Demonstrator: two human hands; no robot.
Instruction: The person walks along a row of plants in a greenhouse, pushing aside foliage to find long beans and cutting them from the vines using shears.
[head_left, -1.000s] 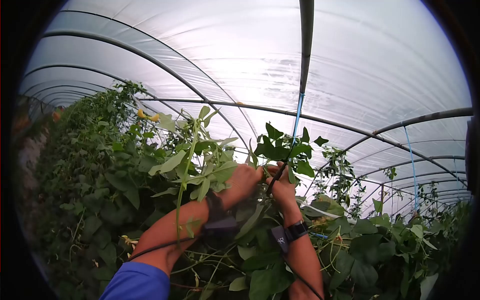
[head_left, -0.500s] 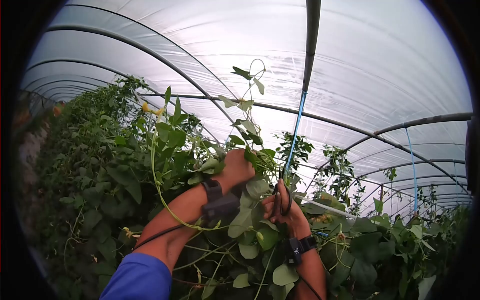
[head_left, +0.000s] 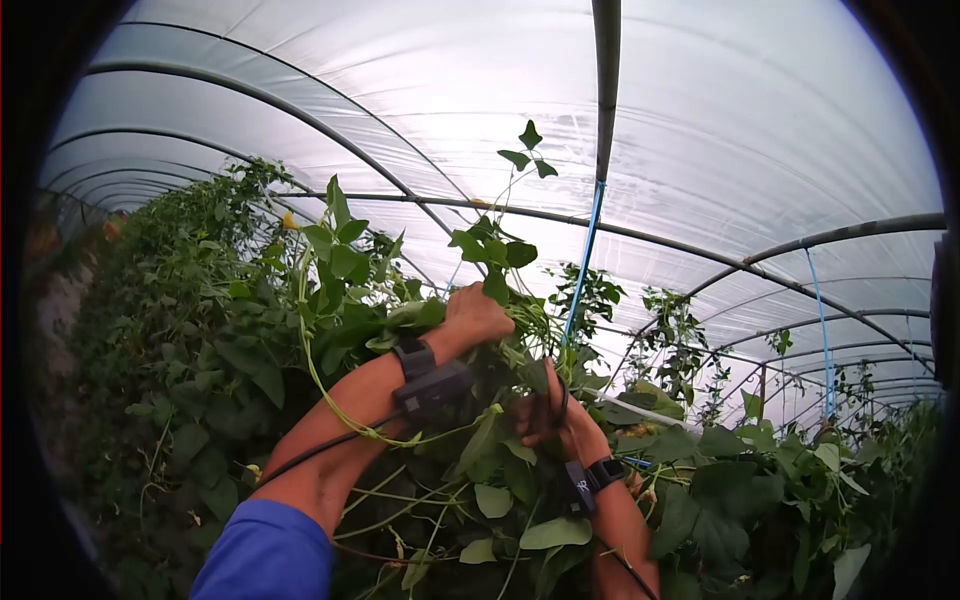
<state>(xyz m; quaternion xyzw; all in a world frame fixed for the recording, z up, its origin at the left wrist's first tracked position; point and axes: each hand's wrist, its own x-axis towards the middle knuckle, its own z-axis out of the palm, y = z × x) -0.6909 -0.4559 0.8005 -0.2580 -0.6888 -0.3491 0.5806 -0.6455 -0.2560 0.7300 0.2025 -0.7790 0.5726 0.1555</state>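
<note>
My left hand point(head_left: 478, 314) is raised and closed around a bundle of green vine stems and leaves point(head_left: 500, 255) whose thin tip rises above it. My right hand point(head_left: 548, 412) sits lower and to the right, fingers curled around the vine stems and a dark cord point(head_left: 563, 392), partly hidden by leaves. A blue hanging string point(head_left: 585, 262) drops from the roof bar to just right of both hands. Each wrist wears a black band with a cable.
A dense row of climbing vines point(head_left: 190, 330) fills the left side, with a small yellow flower point(head_left: 291, 220). More leafy plants point(head_left: 760, 490) spread at lower right. Curved metal hoops point(head_left: 607, 90) carry the plastic greenhouse roof. Another blue string point(head_left: 822, 330) hangs at right.
My left hand has lifted and pulled the vine bundle left and up. My right hand has dropped from beside the left hand to lower down among the leaves.
</note>
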